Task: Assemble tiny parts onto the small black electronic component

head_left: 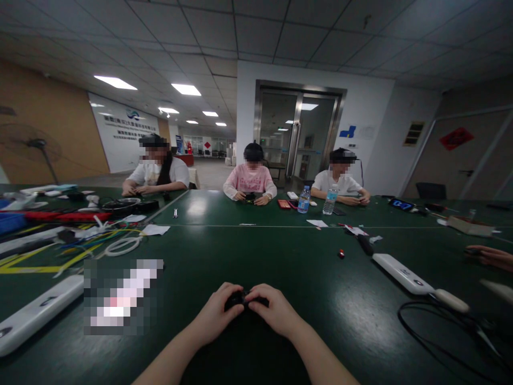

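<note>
My left hand (222, 312) and my right hand (273, 309) meet just above the dark green table (192, 267), at the near middle. Between their fingertips is a small black object (240, 299), its kind too dark and covered to make out. Thumb and fingers of the left hand close on its left side. The right hand's thumb and fingers pinch its right side. Much of the object is hidden behind the fingers.
White power banks lie left (44, 307) and right (403, 274), the right one near a black cable (401, 321). Wires (92, 235) clutter the left. Bottles (330, 201) stand farther off. Three people sit opposite; another person's hand (487, 255) shows at right.
</note>
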`<state>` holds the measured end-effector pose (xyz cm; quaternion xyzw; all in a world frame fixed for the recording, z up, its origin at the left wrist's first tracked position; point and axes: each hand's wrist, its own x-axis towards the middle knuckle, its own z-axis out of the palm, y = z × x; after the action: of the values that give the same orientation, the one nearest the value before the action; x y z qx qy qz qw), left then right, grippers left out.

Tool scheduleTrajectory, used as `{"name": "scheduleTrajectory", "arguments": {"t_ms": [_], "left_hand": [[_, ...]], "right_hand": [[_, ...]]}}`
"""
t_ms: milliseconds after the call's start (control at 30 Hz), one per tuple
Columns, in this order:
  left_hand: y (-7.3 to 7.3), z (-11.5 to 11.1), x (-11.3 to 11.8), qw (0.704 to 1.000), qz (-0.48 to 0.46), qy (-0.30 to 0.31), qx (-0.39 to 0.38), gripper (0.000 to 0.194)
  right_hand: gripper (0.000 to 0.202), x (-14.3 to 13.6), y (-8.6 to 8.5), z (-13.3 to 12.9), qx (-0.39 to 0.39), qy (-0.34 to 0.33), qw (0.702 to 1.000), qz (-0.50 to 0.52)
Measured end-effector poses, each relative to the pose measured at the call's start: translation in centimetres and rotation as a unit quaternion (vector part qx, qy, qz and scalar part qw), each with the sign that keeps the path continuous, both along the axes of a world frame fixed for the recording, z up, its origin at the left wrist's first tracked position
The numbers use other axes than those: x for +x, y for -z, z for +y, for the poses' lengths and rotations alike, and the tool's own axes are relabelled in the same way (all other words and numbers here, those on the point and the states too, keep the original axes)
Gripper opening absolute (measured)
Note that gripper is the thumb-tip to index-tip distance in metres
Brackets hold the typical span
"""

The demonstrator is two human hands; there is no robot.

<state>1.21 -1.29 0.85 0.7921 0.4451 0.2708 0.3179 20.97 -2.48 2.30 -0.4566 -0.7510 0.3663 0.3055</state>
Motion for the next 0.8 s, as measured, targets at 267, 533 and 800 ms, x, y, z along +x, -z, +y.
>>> {"name": "scheduleTrajectory", "arguments": {"t_ms": [267, 533, 800], "left_hand": [[0.83, 0.30, -0.20, 1.000, -0.008, -0.009, -0.007, 0.040], [0.33, 0.06, -0.21, 1.000, -0.001, -0.007, -0.018, 0.038], [0.86, 0.33, -0.16, 1.000, 0.000, -0.015, -0.011, 0.038]], "right_hand": [[0.018, -0.01, -0.19, -0.21, -0.004, 0.000, 1.000, 0.011], [0.019, 0.13, -0.25, -0.27, -0.016, 0.004, 1.000, -0.013], [0.018, 0.12, 0.46, 0.27, -0.004, -0.002, 1.000, -0.015]]}}
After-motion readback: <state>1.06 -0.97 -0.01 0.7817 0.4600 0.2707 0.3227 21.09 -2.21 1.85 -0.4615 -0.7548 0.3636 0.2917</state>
